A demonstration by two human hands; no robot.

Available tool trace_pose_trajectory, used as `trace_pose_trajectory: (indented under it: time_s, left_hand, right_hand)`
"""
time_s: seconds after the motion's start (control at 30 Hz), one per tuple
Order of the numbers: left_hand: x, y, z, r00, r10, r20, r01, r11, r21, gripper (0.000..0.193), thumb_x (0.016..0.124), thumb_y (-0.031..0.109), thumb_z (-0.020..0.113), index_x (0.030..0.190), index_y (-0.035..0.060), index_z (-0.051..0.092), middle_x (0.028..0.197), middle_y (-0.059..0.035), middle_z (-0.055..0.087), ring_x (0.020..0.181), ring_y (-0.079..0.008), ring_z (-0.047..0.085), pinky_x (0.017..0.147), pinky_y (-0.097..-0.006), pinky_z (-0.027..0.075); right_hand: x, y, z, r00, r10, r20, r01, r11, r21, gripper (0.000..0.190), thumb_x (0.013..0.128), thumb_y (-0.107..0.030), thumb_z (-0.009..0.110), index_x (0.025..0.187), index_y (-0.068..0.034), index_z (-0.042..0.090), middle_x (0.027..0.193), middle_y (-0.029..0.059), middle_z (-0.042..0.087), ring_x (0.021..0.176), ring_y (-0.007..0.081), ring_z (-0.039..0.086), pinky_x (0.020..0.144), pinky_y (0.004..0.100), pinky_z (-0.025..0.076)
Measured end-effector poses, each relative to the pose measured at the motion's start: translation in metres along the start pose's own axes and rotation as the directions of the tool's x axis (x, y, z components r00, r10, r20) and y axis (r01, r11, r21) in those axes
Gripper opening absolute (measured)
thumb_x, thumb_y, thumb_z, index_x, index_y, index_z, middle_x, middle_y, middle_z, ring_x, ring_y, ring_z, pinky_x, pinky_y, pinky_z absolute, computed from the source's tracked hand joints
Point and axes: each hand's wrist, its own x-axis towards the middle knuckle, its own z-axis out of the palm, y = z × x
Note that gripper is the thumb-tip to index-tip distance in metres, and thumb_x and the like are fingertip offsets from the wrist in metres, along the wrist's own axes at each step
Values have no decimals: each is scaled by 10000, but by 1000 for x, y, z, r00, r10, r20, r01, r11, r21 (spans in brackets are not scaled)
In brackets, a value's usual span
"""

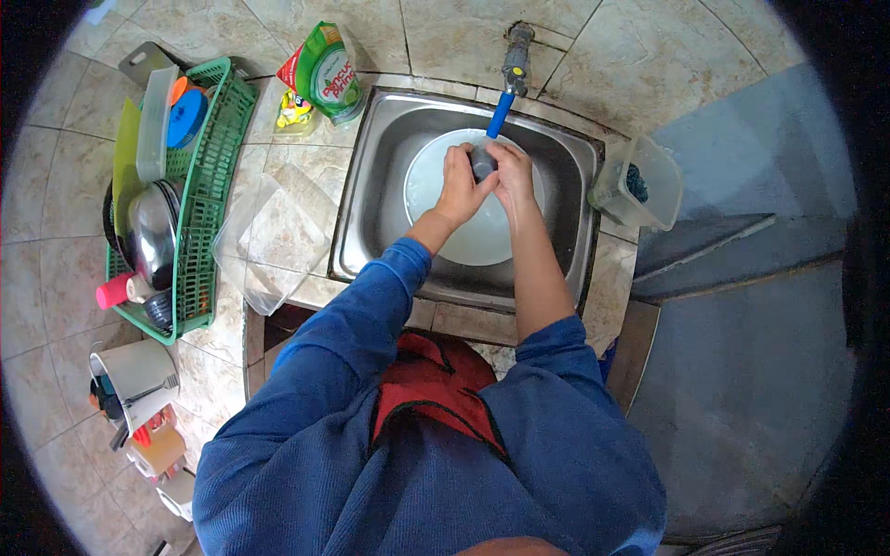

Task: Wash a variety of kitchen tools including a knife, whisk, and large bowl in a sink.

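Both hands meet over a round white basin point(459, 243) that sits in the stainless steel sink point(375, 167). My left hand point(462, 182) grips the left side of a small dark grey, rounded object point(482, 164), perhaps a cup or lid. From the other side my right hand point(513, 170) holds the same object, fingers curled over its top. Just above them ends the blue hose point(500, 115) of the wall faucet point(516, 59). Whitish liquid appears to fill the basin. Whether water runs from the hose is hidden by the hands.
A green plastic dish rack point(201, 201) with dishes stands left. Between rack and sink lies a clear plastic container point(274, 240). A dish soap pouch point(330, 76) and yellow sachet point(295, 111) stand behind it. Right of the sink, a clear tub point(657, 184) holds a scouring pad point(635, 183).
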Motion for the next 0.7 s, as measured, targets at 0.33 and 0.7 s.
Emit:
trace_pose_trajectory:
  time_s: [0.33, 0.7]
  left_hand:
    - [26, 6, 6, 610, -617, 497, 591, -65, -804, 313, 854, 312, 421, 735, 40, 520, 668, -38, 520, 600, -111, 478, 548, -263, 390]
    - [49, -19, 7, 411, -685, 602, 700, -186, -690, 207, 841, 202, 439, 839, 11, 517, 769, -95, 552, 655, -213, 541, 612, -351, 464]
  right_hand:
    - [22, -5, -19, 997, 75, -22, -76, 992, -105, 151, 833, -145, 479, 839, -14, 554, 734, 44, 549, 662, 127, 530, 602, 262, 439]
    - [20, 3, -15, 967, 183, 175, -184, 983, -13, 177, 832, -104, 456, 915, 17, 554, 830, 52, 562, 749, 121, 530, 683, 252, 426]
